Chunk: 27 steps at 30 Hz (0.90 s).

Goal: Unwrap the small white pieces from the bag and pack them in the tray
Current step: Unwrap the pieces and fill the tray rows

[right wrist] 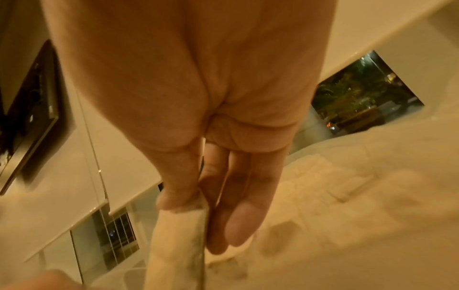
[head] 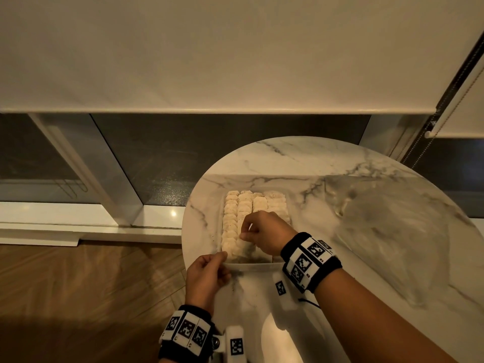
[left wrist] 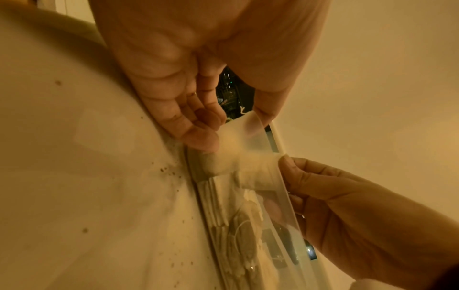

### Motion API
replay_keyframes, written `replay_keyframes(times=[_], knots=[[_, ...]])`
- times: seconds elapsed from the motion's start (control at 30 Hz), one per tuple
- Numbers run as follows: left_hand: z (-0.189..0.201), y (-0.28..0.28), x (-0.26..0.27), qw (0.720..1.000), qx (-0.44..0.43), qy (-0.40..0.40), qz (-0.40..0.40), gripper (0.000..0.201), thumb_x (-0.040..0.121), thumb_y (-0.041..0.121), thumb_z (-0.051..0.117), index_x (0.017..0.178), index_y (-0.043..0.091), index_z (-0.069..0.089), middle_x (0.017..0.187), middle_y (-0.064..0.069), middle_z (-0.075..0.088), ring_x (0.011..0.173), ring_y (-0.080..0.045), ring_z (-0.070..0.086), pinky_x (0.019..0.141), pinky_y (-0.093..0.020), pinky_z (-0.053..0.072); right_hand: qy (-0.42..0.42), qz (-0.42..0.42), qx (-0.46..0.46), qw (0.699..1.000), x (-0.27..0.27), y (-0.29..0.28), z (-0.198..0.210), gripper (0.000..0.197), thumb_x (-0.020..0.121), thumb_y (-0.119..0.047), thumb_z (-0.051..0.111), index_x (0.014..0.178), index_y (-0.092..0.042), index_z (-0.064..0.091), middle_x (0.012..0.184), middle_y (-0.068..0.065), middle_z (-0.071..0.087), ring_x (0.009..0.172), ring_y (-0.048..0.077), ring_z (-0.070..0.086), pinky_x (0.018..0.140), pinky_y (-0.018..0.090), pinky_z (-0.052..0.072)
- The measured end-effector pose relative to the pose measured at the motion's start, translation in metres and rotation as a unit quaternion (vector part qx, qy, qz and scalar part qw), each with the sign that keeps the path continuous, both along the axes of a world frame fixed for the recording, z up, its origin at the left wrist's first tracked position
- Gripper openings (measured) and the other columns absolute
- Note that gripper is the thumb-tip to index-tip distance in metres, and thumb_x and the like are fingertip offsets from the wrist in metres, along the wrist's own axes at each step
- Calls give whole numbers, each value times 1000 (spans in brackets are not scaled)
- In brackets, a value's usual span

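At tray (head: 251, 265) near edge: left hand (head: 207, 277) pinches rim; right hand (head: 264, 235) pinches, seemingly, white piece (head: 245, 246).

Glossy marble-look table (head: 327, 163), clear, seemingly plastic tray (head: 251, 265), wood floor (head: 91, 279)

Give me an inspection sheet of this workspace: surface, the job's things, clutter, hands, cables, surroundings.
Surface: round marble table, dark specks near the tray in the left wrist view.
Job's things: clear tray holding rows of small white pieces; clear plastic bag lying to its right.
Clutter: nothing seen.
Hands: left hand pinches the tray's near corner; right hand pinches a white piece over the tray. Marker bands on both wrists.
Cables: thin dark cable under the right wrist.
Surroundings: roller blind with bead chain, dark window, wooden floor.
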<state>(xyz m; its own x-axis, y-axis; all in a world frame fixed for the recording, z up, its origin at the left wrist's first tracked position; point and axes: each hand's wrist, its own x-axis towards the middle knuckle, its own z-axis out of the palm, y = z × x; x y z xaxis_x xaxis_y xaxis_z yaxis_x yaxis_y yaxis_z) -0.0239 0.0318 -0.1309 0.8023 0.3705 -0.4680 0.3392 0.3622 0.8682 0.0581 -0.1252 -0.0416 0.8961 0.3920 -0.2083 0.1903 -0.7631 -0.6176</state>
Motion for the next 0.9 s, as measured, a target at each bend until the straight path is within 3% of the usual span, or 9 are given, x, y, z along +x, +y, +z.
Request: replay_keyframes(times=[0.17, 0.3, 0.47, 0.63, 0.8, 0.9], knots=[[-1, -1, 0, 1000, -9, 2, 5, 14, 86, 14, 74, 90, 3, 67, 71, -9, 62, 69, -24, 61, 67, -37, 56, 6, 29, -35, 999, 5, 6, -6, 10, 95, -24, 67, 100, -17, 71, 105, 3, 68, 87, 14, 58, 74, 26, 45], [0, -1, 0, 1000, -15, 0, 2, 14, 88, 14, 73, 92, 3, 66, 72, -9, 62, 70, -23, 60, 67, -37, 55, 18, 63, -65, 996, 6, 12, -16, 11, 91, -23, 72, 99, -17, 74, 102, 3, 71, 91, 16, 63, 76, 25, 46], [-1, 0, 0, 1000, -18, 1, -2, 14, 88, 14, 73, 93, 3, 66, 76, -10, 63, 73, -23, 62, 67, -35, 56, -17, 55, -51, 997, 6, 12, -22, 8, 88, -27, 73, 96, -25, 75, 89, -6, 66, 87, 14, 64, 75, 27, 49], [-4, 0, 2, 1000, -19, 1, 0, 15, 87, 14, 74, 92, 2, 66, 75, -11, 64, 70, -22, 62, 64, -34, 55, -45, 10, -27, 999, -4, 2, -24, 24, 93, -35, 65, 115, -29, 67, 102, -5, 67, 92, 15, 62, 83, 34, 54], [-5, 0, 2, 1000, -18, -2, 3, 16, 87, 15, 74, 93, 3, 66, 75, -11, 64, 71, -23, 62, 64, -34, 55, -110, 13, -30, 993, -34, -8, -21, 22, 91, -24, 55, 106, -30, 70, 105, -8, 67, 95, 14, 62, 82, 34, 54], [-5, -1, 2, 1000, -18, -5, 9, 16, 86, 15, 75, 93, 3, 66, 77, -12, 64, 75, -25, 64, 65, -36, 55, -137, 46, -31, 989, -51, -7, -25, 25, 89, -32, 51, 106, -28, 70, 105, -8, 69, 96, 15, 62, 81, 34, 53]])
